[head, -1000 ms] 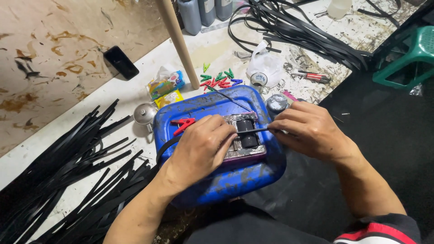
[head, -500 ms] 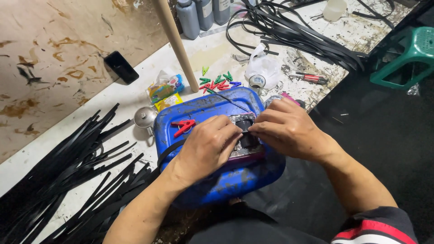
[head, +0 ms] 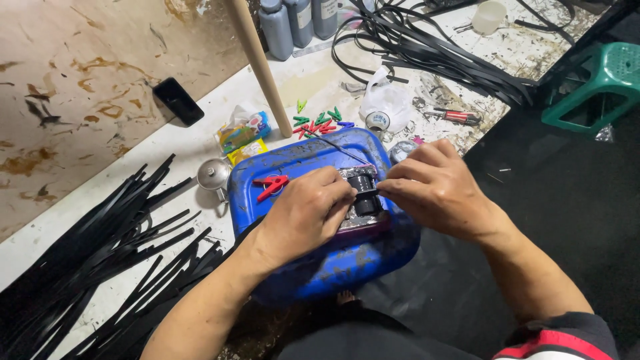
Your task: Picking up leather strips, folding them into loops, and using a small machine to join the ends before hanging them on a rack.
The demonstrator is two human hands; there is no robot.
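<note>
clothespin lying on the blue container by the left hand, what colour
Red. The clothespin lies on the container beside the left hand; head view shows it best.

Two hands (head: 303, 213), one blue canister (head: 333, 267), three grey bottles (head: 275, 27), one green stool (head: 597, 83), one red clothespin (head: 270, 187).

A black phone (head: 177, 101) lies on the stained board at upper left. A wooden pole (head: 259, 63) slants across the white surface. Beside its base sit a tissue packet (head: 243, 130) and scattered small clips (head: 319, 122) (green, red, blue). Loose black strips (head: 100, 247) fan out at lower left. A green plastic stool (head: 599, 87) stands at upper right. Grey bottles (head: 297, 21) line the top edge.
</note>
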